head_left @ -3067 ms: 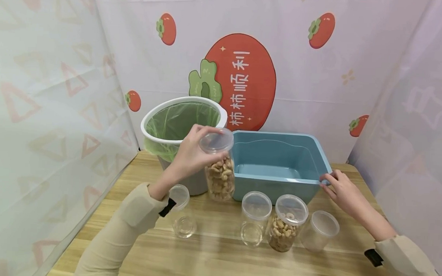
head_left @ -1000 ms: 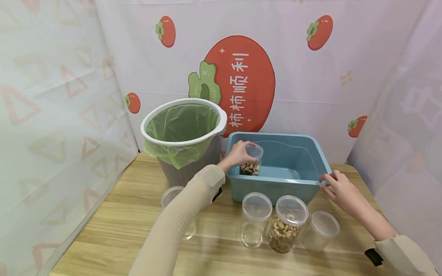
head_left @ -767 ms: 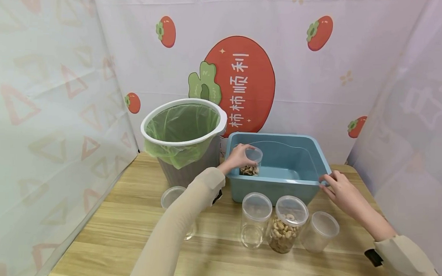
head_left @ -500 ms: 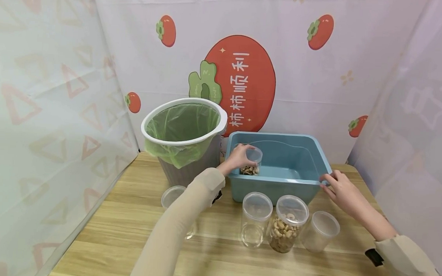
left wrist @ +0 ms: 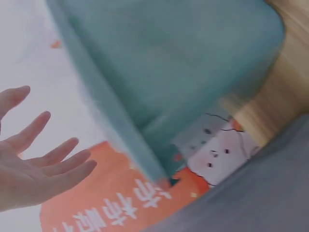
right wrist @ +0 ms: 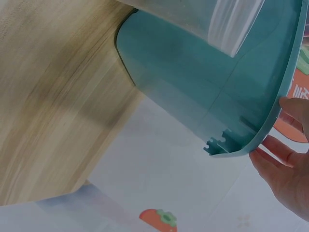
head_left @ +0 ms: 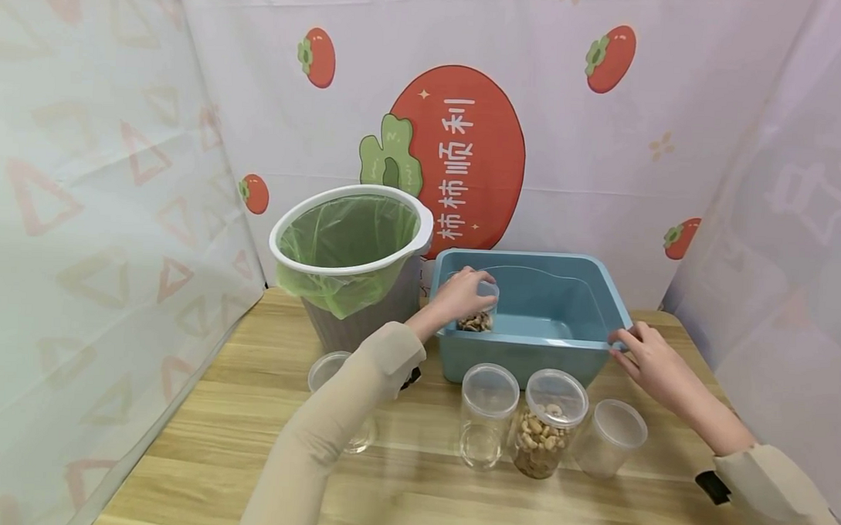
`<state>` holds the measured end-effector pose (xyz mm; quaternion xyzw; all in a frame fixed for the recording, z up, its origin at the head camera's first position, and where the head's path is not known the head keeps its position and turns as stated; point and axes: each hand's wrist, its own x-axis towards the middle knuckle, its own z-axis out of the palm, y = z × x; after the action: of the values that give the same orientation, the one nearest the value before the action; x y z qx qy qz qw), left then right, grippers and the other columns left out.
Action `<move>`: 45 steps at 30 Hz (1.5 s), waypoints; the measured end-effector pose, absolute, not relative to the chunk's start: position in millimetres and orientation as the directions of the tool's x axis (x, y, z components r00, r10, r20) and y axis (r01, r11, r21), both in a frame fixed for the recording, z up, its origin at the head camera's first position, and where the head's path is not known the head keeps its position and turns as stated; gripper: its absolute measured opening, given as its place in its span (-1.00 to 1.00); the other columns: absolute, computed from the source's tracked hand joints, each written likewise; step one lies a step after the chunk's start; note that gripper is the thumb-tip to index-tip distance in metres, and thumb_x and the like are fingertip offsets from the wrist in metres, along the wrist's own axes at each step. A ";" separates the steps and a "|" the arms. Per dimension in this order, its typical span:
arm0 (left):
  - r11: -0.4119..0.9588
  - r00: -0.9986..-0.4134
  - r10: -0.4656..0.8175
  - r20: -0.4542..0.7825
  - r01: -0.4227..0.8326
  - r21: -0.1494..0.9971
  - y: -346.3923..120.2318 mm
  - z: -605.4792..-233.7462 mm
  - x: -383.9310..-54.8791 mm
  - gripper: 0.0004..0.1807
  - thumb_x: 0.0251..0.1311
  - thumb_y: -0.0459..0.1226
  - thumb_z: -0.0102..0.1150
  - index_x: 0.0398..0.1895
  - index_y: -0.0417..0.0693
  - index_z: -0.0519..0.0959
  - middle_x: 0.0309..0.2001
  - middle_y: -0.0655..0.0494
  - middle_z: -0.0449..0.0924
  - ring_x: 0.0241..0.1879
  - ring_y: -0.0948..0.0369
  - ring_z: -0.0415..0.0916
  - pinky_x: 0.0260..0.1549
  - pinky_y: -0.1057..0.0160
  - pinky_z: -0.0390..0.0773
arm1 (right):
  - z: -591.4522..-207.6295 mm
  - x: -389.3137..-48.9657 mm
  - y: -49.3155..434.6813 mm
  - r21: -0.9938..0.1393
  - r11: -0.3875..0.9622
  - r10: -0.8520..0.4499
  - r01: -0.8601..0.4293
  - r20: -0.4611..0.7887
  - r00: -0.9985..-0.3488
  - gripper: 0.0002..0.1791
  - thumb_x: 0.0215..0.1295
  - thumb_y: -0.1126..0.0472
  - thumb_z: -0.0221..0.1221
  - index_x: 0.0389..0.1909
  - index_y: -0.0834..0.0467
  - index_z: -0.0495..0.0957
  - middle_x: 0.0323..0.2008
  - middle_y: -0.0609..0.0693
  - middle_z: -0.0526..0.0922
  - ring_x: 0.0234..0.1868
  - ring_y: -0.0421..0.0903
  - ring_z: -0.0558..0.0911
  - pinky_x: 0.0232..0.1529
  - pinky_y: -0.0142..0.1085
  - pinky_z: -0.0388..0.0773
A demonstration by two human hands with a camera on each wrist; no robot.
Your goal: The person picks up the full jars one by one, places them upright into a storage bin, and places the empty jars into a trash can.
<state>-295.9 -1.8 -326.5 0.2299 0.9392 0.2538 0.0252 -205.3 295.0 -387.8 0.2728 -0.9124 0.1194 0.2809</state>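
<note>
A lidded clear jar of cashews [head_left: 477,322] stands in the left end of a blue plastic tub [head_left: 522,341]. My left hand [head_left: 461,295] is over that jar, partly covering its lid. In the left wrist view the fingers of this left hand [left wrist: 43,164] are spread and straight, with nothing held. My right hand [head_left: 645,358] pinches the tub's front right corner. The right wrist view has the right hand [right wrist: 285,164] with thumb and fingers on the rim of the tub [right wrist: 178,72].
In front of the tub stand a clear empty-looking jar [head_left: 489,408], a jar of cashews [head_left: 541,440] and a shorter clear jar [head_left: 607,443]. Another clear jar [head_left: 328,367] is partly behind my left sleeve. A lined bin [head_left: 363,322] stands left of the tub on the wooden table [head_left: 227,410].
My left hand carried the cashew jar from in front of the bin into the tub's left end. It has now let go and lifted slightly. The right hand stays on the rim.
</note>
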 end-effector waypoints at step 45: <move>0.347 -0.285 0.937 -0.201 0.828 0.441 49.7 -332.8 -222.6 -0.33 -0.01 -0.09 0.23 0.22 0.02 0.27 0.18 0.13 0.24 0.12 0.41 0.17 -0.03 0.58 0.14 | -385.6 -204.1 293.2 -0.071 0.828 -0.435 -0.556 0.544 -0.718 -0.75 -0.10 0.43 0.25 -0.36 0.19 0.44 -0.47 0.07 0.35 -0.50 -0.07 0.33 -0.55 -0.23 0.27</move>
<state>-222.6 49.7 -332.8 0.5573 0.7916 0.1266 0.2161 -204.1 293.2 -385.6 0.2694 -0.9195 0.1152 0.2619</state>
